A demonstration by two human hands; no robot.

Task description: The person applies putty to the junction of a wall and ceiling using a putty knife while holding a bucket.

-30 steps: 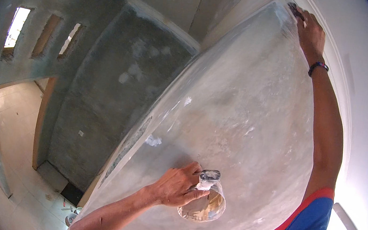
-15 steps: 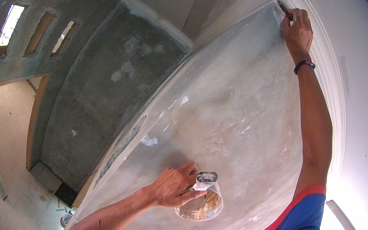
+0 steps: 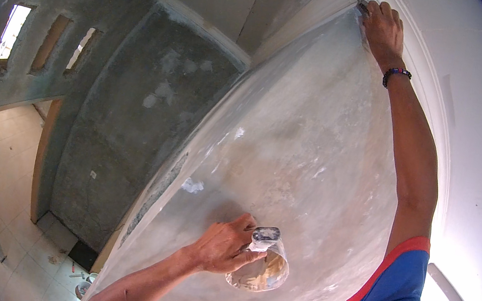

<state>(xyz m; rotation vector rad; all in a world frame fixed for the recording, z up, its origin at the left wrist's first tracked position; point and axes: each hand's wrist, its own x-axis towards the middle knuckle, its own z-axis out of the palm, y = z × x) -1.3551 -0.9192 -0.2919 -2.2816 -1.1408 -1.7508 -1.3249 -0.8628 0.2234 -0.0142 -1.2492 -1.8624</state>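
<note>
My right hand [image 3: 384, 33] is raised to the top of a grey-white, putty-smeared wall [image 3: 311, 142], where it meets the white cornice. Its fingers are closed around a small dark putty knife [image 3: 363, 7], mostly hidden by the hand, with its tip at the corner. Lower down, my left hand [image 3: 225, 245] rests close to the wall. It grips a putty-smeared tool [image 3: 266, 235] by its handle, whose dark, rounded end points toward me. Beneath that end shows a shiny, round-edged part [image 3: 263, 276]; whether it is a blade or a clear container, I cannot tell.
White moulded cornice [image 3: 432, 98] runs along the wall's top beside the pale ceiling. To the left, far below, are a dark grey wall [image 3: 135, 110], a doorway [image 3: 9, 159] and narrow window openings [image 3: 49, 44]. A bucket [image 3: 82, 289] and small items stand on the tiled floor.
My right hand has shifted slightly up and left along the wall's top edge, and the putty knife's handle is now more covered. My left hand keeps nearly the same place and hold.
</note>
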